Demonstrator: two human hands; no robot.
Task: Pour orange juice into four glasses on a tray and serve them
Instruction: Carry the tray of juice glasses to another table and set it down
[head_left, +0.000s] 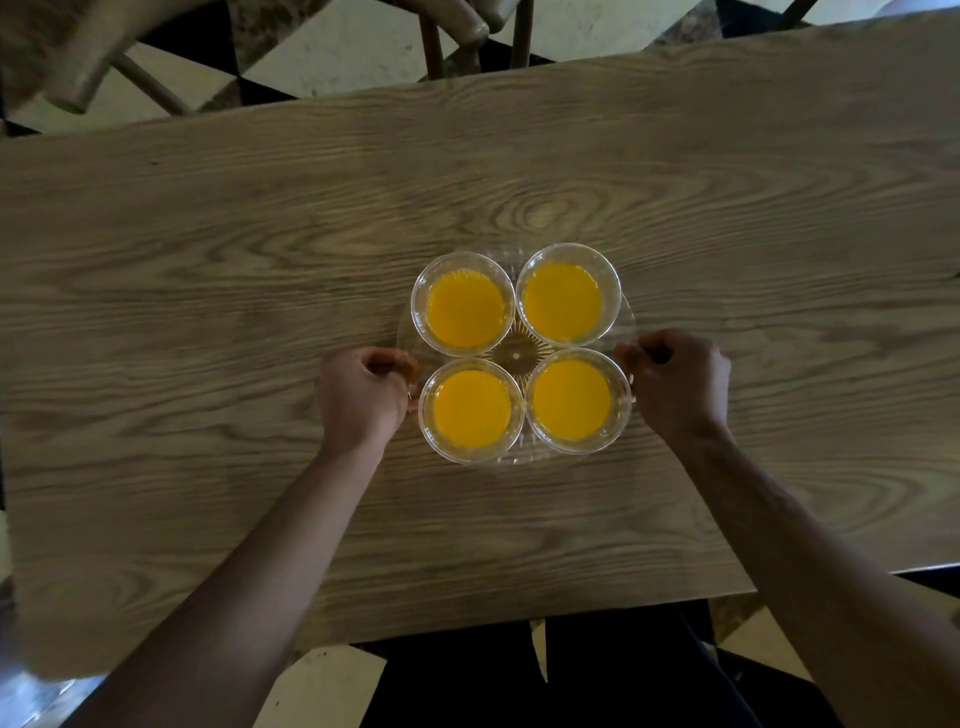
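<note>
A round clear tray lies on the wooden table, seen from straight above. Several clear glasses stand on it in a square, each holding orange juice: far left, far right, near left, near right. My left hand is closed on the tray's left edge beside the near left glass. My right hand is closed on the tray's right edge beside the near right glass. The fingertips of both hands are tucked under and hidden.
The wooden table spreads wide to the left, right and far side of the tray. A wooden chair stands beyond the far edge over a tiled floor. My dark trousers show below the near edge.
</note>
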